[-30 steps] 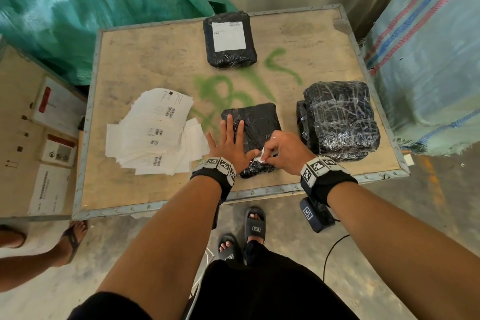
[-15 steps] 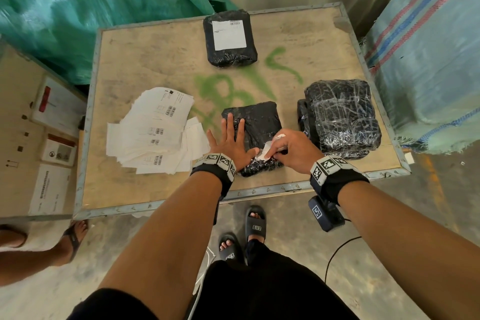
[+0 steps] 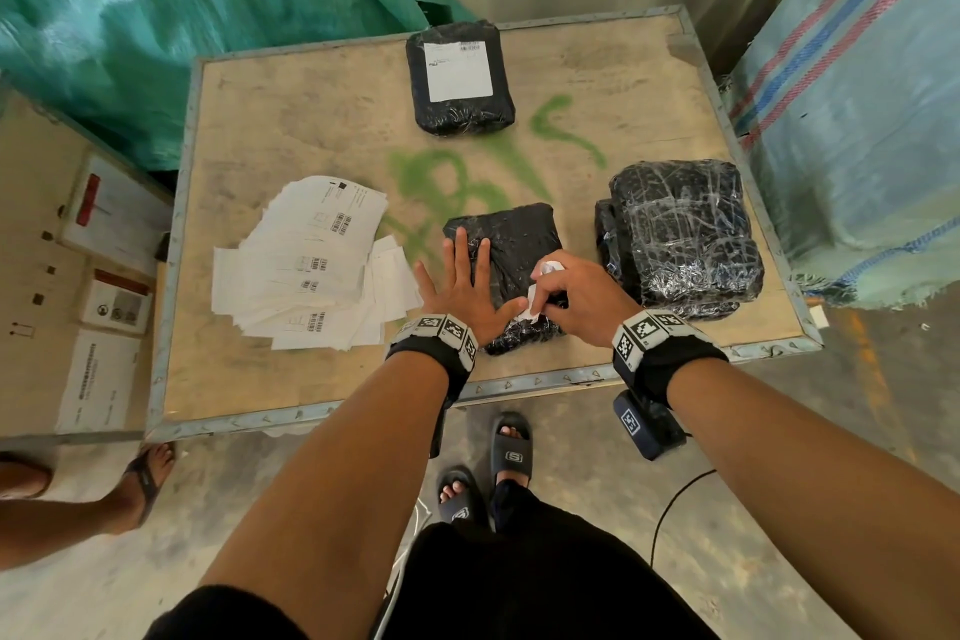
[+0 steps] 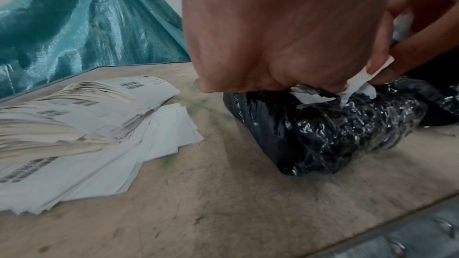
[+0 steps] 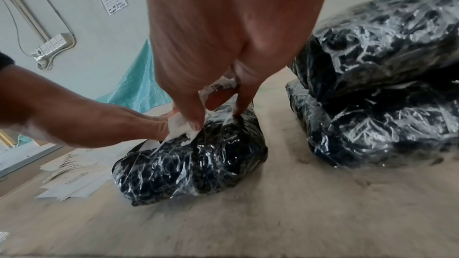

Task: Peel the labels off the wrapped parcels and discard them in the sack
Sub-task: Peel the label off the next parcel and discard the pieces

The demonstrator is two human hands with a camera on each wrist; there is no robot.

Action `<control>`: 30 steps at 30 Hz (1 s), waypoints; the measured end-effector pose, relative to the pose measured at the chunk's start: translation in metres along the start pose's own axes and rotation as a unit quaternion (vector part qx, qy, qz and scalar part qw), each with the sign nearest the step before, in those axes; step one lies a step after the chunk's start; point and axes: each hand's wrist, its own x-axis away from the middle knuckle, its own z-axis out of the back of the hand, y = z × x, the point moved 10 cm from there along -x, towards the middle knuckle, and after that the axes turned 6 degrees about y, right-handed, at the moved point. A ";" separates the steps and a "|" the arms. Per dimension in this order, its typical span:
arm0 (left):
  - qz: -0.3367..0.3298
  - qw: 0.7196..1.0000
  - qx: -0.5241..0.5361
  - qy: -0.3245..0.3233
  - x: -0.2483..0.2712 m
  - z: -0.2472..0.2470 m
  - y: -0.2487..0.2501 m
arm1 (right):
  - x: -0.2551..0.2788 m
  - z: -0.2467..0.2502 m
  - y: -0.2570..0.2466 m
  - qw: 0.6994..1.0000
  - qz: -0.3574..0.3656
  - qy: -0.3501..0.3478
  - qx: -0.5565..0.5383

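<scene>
A black film-wrapped parcel (image 3: 511, 244) lies near the wooden table's front edge. My left hand (image 3: 460, 286) presses flat on its left side, fingers straight. My right hand (image 3: 566, 291) pinches a crumpled white label (image 3: 535, 299) that still clings to the parcel's near end; the label (image 5: 180, 127) is bunched between thumb and fingers, and the same label (image 4: 357, 83) shows torn in the left wrist view. Another parcel (image 3: 460, 78) with a white label lies at the table's back. Two bare parcels (image 3: 680, 234) are stacked at the right. A woven sack (image 3: 857, 109) stands right of the table.
A fanned heap of white label sheets (image 3: 306, 270) covers the table's left part. A metal-edged table rim (image 3: 519, 387) runs in front of me. Green tarpaulin (image 3: 156, 16) hangs behind. A low crate (image 3: 67, 276) sits left, with another person's sandalled foot (image 3: 148, 470) beside it.
My right hand has drawn back toward the parcel's near end, bunching the label further. The left hand stays flat on the parcel.
</scene>
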 end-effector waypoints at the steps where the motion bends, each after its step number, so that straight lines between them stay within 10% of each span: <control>1: 0.001 1.000 -0.001 0.002 0.000 0.000 0.000 | -0.001 0.000 -0.001 1.000 -0.001 -0.009 0.005; 30: 0.003 1.000 0.013 -0.005 -0.001 0.000 0.002 | 0.025 0.000 -0.016 0.992 0.035 0.120 0.032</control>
